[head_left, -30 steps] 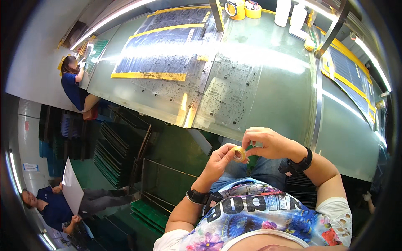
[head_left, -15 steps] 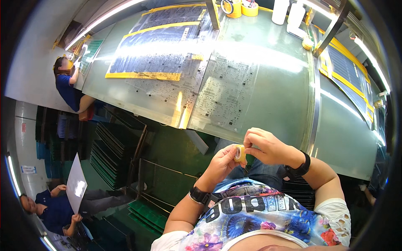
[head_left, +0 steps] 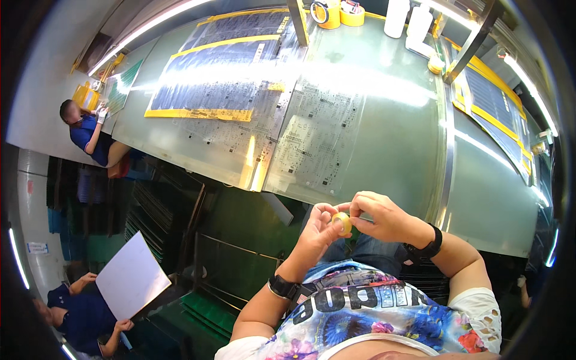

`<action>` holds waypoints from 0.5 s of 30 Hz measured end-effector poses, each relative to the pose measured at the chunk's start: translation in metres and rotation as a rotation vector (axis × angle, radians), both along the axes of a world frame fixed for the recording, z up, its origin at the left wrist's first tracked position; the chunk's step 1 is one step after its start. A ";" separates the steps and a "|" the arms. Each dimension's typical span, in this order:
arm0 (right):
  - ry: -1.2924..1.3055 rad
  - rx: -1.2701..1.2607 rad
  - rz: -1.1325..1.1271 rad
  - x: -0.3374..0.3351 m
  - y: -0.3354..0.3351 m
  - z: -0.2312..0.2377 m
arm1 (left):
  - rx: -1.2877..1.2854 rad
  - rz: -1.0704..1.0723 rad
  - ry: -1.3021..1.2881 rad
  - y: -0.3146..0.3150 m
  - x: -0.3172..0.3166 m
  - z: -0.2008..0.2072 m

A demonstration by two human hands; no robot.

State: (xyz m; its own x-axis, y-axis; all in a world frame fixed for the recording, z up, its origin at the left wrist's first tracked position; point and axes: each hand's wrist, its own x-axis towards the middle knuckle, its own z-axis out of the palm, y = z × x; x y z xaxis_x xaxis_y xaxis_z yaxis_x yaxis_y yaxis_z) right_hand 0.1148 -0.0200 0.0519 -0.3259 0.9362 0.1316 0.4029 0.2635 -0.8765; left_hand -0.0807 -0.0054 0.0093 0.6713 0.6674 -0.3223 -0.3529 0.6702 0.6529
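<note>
Left hand [head_left: 315, 231] and right hand [head_left: 381, 216] meet in front of the chest, just below the near edge of the bench [head_left: 396, 150], both pinched on a small tape roll [head_left: 342, 222]. The left fingers close on the roll from the left and below, and the right thumb and forefinger press on it from the right, so the roll sits between the two hands and clear of the bench. It is a little ring, pale yellow and glossy, with a darker hole showing at its middle; whether a strip is peeled loose is too small to tell. Each wrist carries a dark band. The bench top is smooth, green and shiny, with bright glare across it. Flat on it lie clear film sheets [head_left: 318, 138] printed with fine dark patterns, rectangular and reflective, and farther back a darker sheet [head_left: 216, 72] edged with yellow tape. Two larger yellow tape rolls [head_left: 339, 12] stand at the far edge, near two white bottles [head_left: 407, 21]. At the left a person in blue [head_left: 87, 132] sits by the bench end, and at the lower left another person holds a plain white board [head_left: 132, 279].
</note>
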 end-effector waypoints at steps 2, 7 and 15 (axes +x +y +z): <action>-0.028 -0.035 0.008 0.000 0.003 0.001 | 0.081 -0.011 0.077 0.000 0.002 -0.002; -0.148 0.140 0.002 0.003 0.016 -0.013 | 0.214 0.105 0.213 -0.001 0.014 -0.004; -0.173 0.171 -0.037 0.016 0.055 -0.011 | 0.327 0.121 0.367 0.037 0.024 -0.017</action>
State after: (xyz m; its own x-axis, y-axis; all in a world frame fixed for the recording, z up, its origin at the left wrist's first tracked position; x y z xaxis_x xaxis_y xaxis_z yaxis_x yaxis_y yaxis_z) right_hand 0.1306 0.0348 0.0405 -0.3231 0.9168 0.2349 0.5551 0.3846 -0.7375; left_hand -0.0568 0.0316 -0.0080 0.4643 0.8391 -0.2834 -0.1232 0.3781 0.9175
